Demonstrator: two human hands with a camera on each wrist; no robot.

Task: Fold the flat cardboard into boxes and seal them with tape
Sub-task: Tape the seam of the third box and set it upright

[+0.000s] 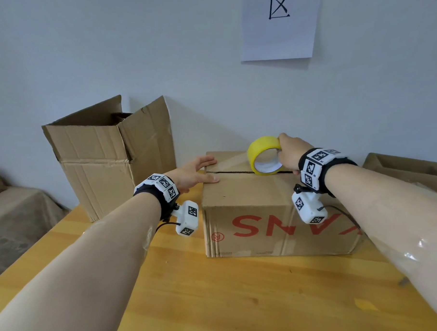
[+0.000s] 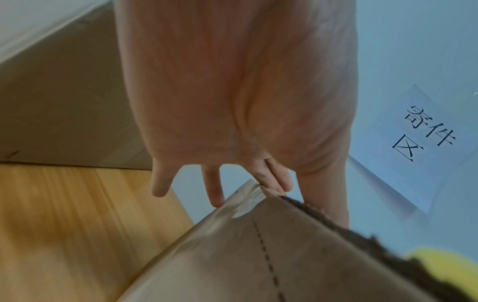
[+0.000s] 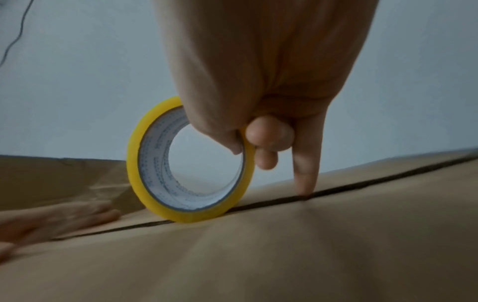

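A brown cardboard box (image 1: 251, 194) with red upside-down letters stands on the wooden table (image 1: 193, 291), its top flaps folded down with a dark seam (image 3: 362, 183) between them. My left hand (image 1: 200, 172) lies flat with straight fingers (image 2: 214, 188) on the box's top left corner. My right hand (image 1: 288, 153) grips a yellow tape roll (image 1: 264, 154) standing on edge on the seam. In the right wrist view the thumb and curled fingers pinch the yellow tape roll (image 3: 160, 179), and one straight finger (image 3: 305, 175) presses the seam beside it.
A taller open cardboard box (image 1: 107, 157) stands at the back left against the wall. More cardboard (image 1: 408, 169) lies at the far right. A paper sign (image 1: 278, 22) hangs on the wall. A cloth-covered surface (image 1: 14, 219) sits left of the table.
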